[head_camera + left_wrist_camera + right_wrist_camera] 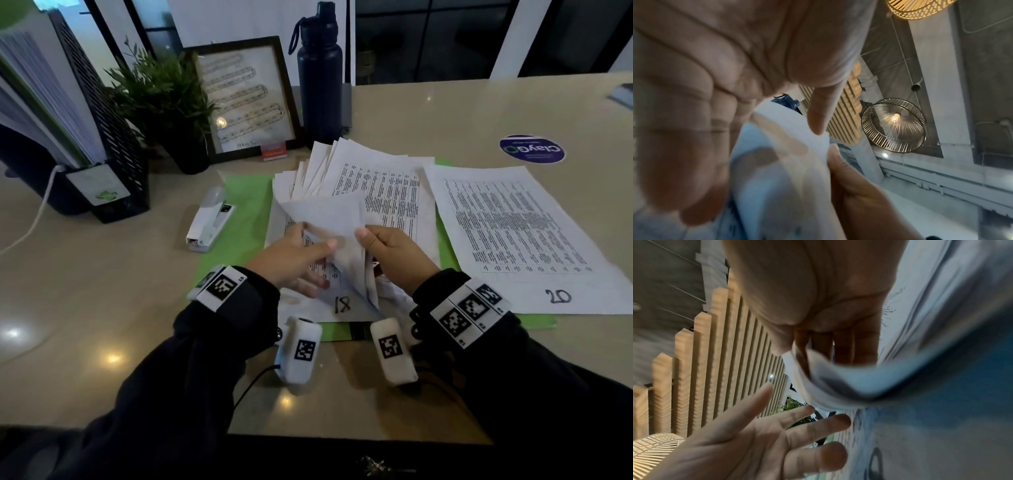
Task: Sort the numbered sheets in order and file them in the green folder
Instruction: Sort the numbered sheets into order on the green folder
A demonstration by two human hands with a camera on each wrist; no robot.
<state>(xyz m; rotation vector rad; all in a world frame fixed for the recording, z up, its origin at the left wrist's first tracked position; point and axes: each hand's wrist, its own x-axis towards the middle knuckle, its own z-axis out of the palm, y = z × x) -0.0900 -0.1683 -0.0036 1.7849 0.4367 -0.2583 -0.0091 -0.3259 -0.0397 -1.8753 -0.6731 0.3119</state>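
Observation:
An open green folder (236, 219) lies on the table under a fanned pile of printed sheets (376, 181). A sheet marked 20 (513, 233) lies to the right, partly on the folder. In the pile, a sheet marked 18 (342, 305) shows at the near edge. My right hand (394, 250) pinches the corner of a few lifted, curled sheets (325, 216) between thumb and fingers; the right wrist view shows that curled bundle (859, 382). My left hand (294, 257) reaches under the lifted sheets with fingers straight and spread (756, 443), its thumb against the paper.
A white stapler (210, 219) lies left of the folder. Behind stand a dark bottle (319, 75), a framed picture (250, 99), a potted plant (164, 92) and a black file holder (113, 154). A round sticker (531, 149) is on the table at back right.

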